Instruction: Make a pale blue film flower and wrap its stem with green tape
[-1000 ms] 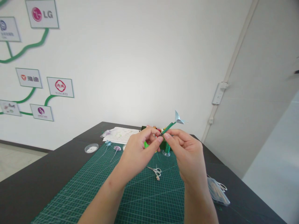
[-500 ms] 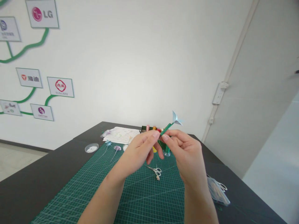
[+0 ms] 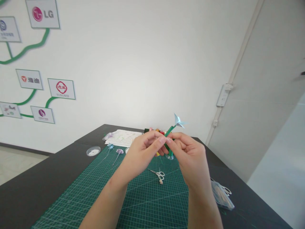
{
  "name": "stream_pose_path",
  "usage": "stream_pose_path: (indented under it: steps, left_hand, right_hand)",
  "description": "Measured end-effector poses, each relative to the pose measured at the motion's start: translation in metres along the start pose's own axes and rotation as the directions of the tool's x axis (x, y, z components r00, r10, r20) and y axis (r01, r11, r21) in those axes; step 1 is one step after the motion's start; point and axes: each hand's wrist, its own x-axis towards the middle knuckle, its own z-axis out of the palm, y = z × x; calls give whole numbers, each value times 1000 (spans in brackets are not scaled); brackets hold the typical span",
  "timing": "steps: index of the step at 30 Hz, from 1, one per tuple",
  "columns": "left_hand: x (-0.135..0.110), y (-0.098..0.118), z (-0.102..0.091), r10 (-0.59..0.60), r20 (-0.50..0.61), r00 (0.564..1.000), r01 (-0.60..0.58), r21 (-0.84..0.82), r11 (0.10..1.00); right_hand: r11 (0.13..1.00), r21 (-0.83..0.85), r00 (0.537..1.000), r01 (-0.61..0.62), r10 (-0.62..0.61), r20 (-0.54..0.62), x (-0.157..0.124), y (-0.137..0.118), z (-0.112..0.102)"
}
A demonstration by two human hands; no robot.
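Note:
A pale blue artificial flower (image 3: 178, 121) with a green-wrapped stem (image 3: 169, 130) leans up to the right above the cutting mat. My left hand (image 3: 149, 147) pinches the stem's lower part between thumb and fingers. Close beside it, my right hand (image 3: 184, 151) is closed on the same stem, the two thumbs nearly touching. The fingers cover the stem's lower end. Below the hands, small white-handled scissors (image 3: 159, 174) lie on the green cutting mat (image 3: 152, 203), with a small pinkish piece (image 3: 161, 182) by their handles.
A blue flower (image 3: 110, 146) and a purple flower (image 3: 119, 151) lie at the mat's far left, beside a clear round dish (image 3: 93, 151). White paper (image 3: 125, 137) is behind. Partly hidden spools (image 3: 170, 156) stand beyond my hands. A plastic case (image 3: 222, 195) sits at right.
My left hand's fingers have curled in closer to the stem. The blue flower has shifted slightly left; my right hand has hardly moved.

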Motion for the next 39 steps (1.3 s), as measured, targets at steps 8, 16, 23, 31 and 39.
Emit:
stream_pose_path:
  steps: [8, 16, 23, 31, 39]
  left_hand:
    - [1, 0, -6, 10, 59, 998, -11, 16, 1000]
    - [1, 2, -8, -18, 103, 995, 19, -2, 1000]
    - [2, -3, -11, -105, 195, 975, 144, -197, 970]
    - [1, -5, -5, -101, 236, 966, 167, -280, 945]
    - [2, -5, -6, -37, 270, 962, 130, -336, 933]
  right_hand:
    - [999, 23, 999, -35, 35, 7, 2, 3, -2]
    - [992, 102, 997, -70, 66, 43, 2, 3, -4]
    - [987, 142, 996, -72, 64, 63, 2, 1, -4]
    - [990, 119, 996, -76, 70, 51, 3, -2, -3]
    - [986, 168, 998, 15, -24, 54, 2, -3, -2]
